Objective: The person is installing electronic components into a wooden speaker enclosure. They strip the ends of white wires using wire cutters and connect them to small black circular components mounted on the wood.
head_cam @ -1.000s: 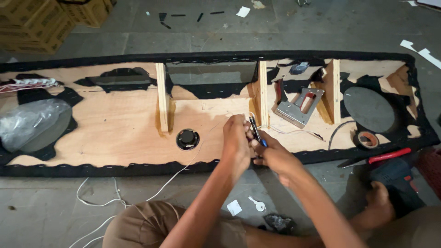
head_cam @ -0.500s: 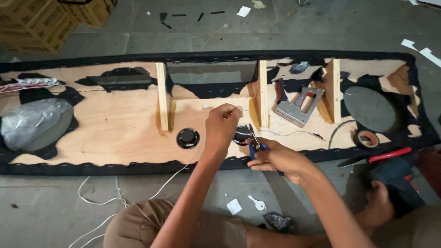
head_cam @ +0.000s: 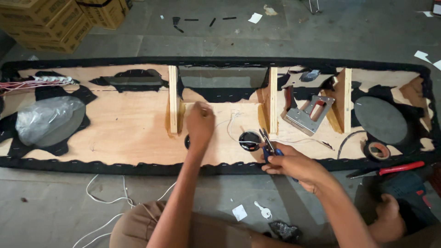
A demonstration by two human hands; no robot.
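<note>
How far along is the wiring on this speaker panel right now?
Done: black fabric edging is stapled around the plywood panel, and the wooden ribs stand fixed. In hand: the right hand holds blue-handled pliers at a small round black part, while the left hand pulls thin wire. Left: the wire lies loose, and a wrapped speaker sits unconnected.
</note>
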